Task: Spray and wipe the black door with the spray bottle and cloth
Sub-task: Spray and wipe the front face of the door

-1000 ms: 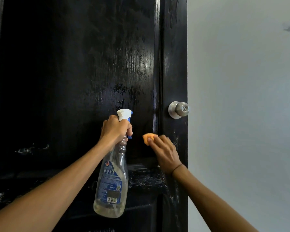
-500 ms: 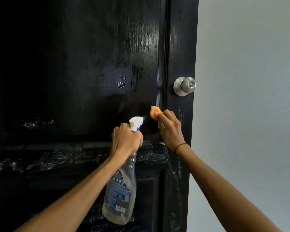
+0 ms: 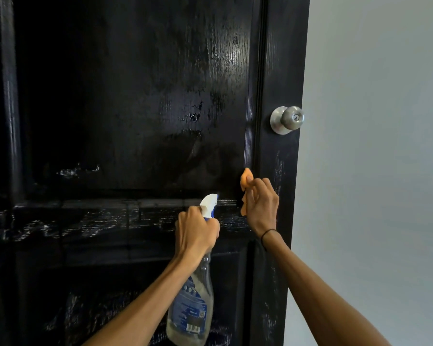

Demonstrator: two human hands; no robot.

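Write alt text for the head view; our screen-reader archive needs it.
A person's left hand holds a spray bottle aimed at a wet black door, while the right hand pinches an orange cloth against it, below a silver knob.

Bottle [image 3: 191,305] left of cloth [image 3: 245,182] — knob [image 3: 286,119] above, right.

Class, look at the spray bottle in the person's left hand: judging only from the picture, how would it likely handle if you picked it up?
The spray bottle probably feels fairly light: liquid seems to fill only its lower part. It hangs below the left hand gripping its neck, so it may swing. Its clear plastic looks smooth, possibly slippery if wet.
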